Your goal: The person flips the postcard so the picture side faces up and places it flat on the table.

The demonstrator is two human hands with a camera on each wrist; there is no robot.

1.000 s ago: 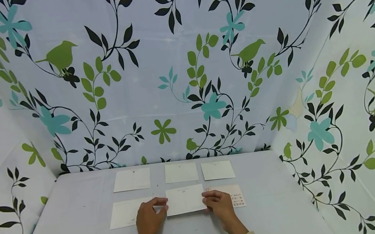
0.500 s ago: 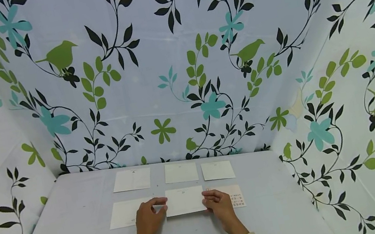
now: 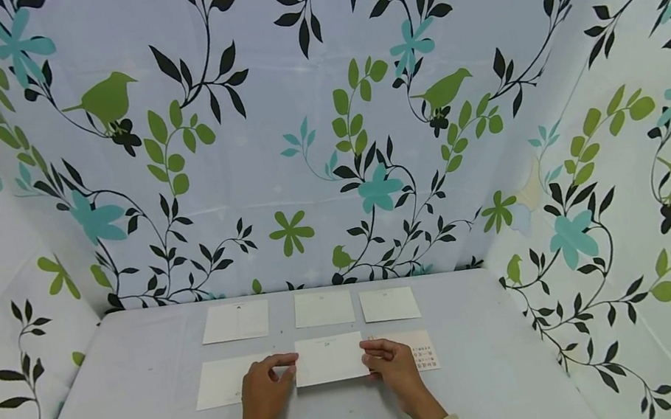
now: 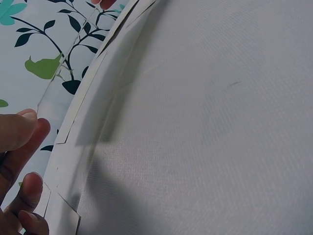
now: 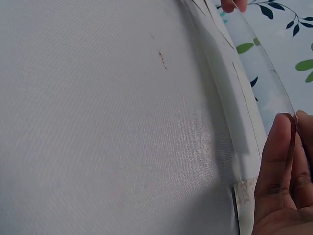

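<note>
A plain white card (image 3: 330, 362) with a small mark near its top edge is held between both hands in the head view. My left hand (image 3: 265, 394) pinches its left edge between thumb and fingers. My right hand (image 3: 398, 374) pinches the right edge the same way. Both wrist views catch the card nearly edge-on, raised over the table, with a shadow below. Beside the left hand lies another white card (image 3: 217, 386), partly covered by the fingers. Partly hidden under the right hand is a card with reddish printed characters (image 3: 424, 352).
Along the back of the white table (image 3: 132, 395) lie three pale cards: a left one (image 3: 236, 322), a middle one (image 3: 323, 309) and a right one (image 3: 390, 305). A leaf-and-bird patterned curtain (image 3: 269, 139) rises behind the table and along its sides.
The held card has shifted very slightly to the left with both hands keeping their pinch. The other cards lie where they were.
</note>
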